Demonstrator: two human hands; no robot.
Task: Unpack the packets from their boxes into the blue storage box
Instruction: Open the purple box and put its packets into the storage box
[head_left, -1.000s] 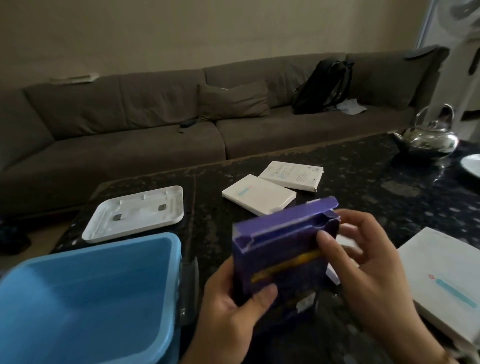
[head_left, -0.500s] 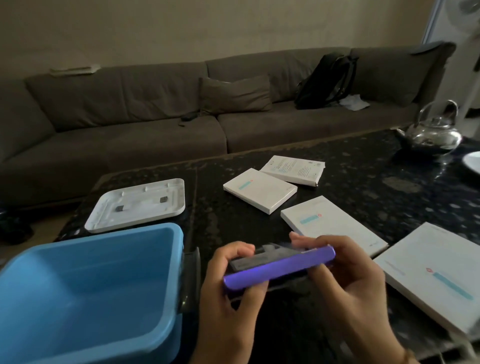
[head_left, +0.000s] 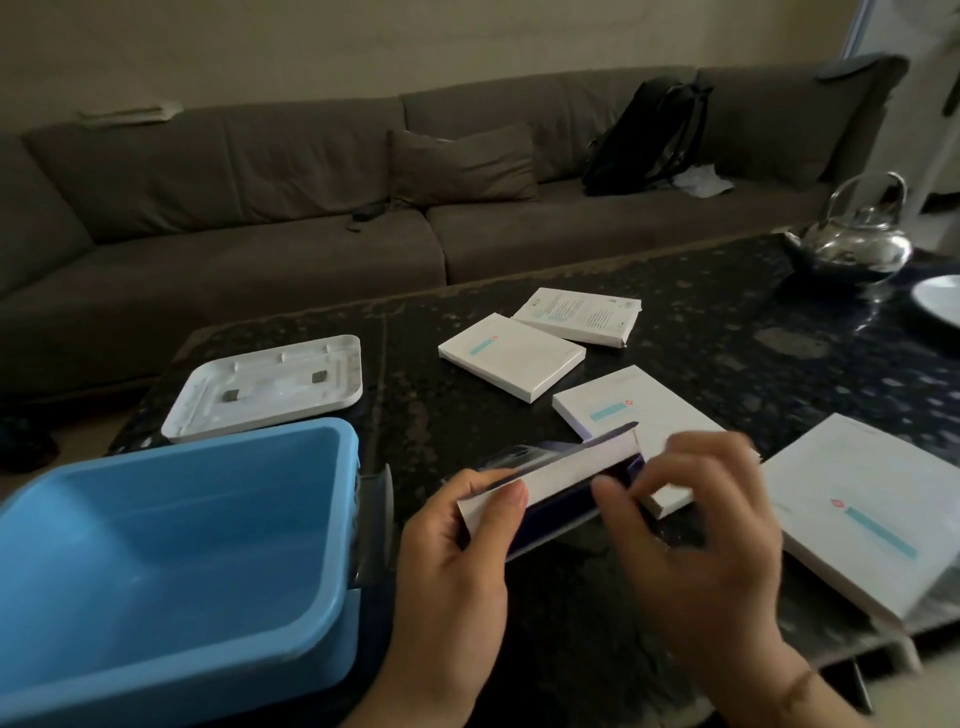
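From the head view, the left hand (head_left: 457, 551) grips the near-left end of a purple box (head_left: 553, 483), thumb curled over its white opened flap, holding it just right of the blue storage box (head_left: 171, 561), above the dark counter (head_left: 727, 332). The right hand (head_left: 696, 535) is at the box's right end, its fingers (head_left: 615, 499) curled and pinching at the open edge; motion blur hides exactly what they hold. The blue storage box sits at the counter's near-left corner, and no packets show on the visible part of its floor. Just behind it lies a white lid (head_left: 270, 389), upside down. Right of the blue storage box, beyond the hands, lie four white boxes: one (head_left: 511, 356) nearest the lid, a printed one (head_left: 579, 314) touching behind it, a third (head_left: 634, 410) partly hidden by the hands, and a large one (head_left: 872, 509) at the right. A metal kettle (head_left: 857, 234) stands far right, well apart from the blue storage box.
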